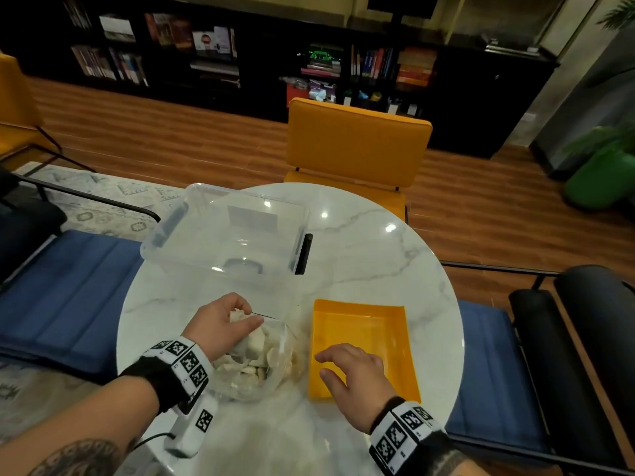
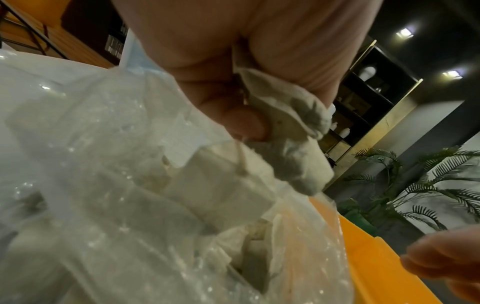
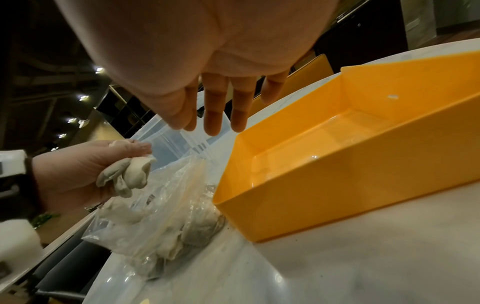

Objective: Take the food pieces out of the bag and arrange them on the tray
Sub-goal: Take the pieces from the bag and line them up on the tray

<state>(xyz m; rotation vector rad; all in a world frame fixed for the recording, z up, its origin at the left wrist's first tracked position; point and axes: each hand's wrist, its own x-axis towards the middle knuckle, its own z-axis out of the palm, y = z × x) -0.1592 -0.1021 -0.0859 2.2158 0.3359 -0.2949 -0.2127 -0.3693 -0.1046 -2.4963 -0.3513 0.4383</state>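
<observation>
From the head view, the left hand (image 1: 223, 326) pinches a pale food piece (image 1: 240, 317) just above the clear bag (image 1: 271, 365), which lies low and centre in the frame on the marble counter (image 1: 360, 249). The right hand (image 1: 354, 376) hovers with fingers spread over the near left corner of the yellow tray (image 1: 371, 324), just right of the bag. A clear tub (image 1: 226, 235) sits behind.

In the left wrist view, thumb and fingers (image 2: 233, 115) clamp the crumpled piece (image 2: 293, 144) over the bag (image 2: 130, 205) full of pieces.

In the right wrist view, straight fingers (image 3: 215, 107) hang near the tray (image 3: 337, 185), which holds nothing.
</observation>
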